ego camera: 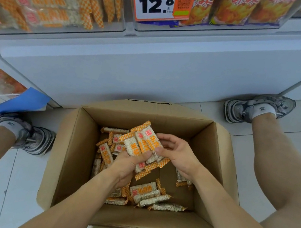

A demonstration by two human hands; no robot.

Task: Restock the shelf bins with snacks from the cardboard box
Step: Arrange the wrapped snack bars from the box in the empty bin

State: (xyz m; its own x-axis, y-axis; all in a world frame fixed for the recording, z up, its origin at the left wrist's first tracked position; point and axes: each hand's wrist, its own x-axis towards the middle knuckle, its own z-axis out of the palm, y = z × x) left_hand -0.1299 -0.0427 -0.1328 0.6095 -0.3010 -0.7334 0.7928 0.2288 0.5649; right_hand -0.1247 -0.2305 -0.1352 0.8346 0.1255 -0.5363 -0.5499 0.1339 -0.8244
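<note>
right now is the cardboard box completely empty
No, loose orange-and-white snack packs lie on the bottom of the cardboard box, and the left hand and right hand hold a bunch of packs above it.

Orange-white snack packets (142, 144) bunched above open cardboard box (72, 152).

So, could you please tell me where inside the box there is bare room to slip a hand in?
Bare cardboard floor shows right of centre, between the held bundle of snack packs and the box's right wall. The left side is crowded with loose packs, and more packs line the near wall.
</note>
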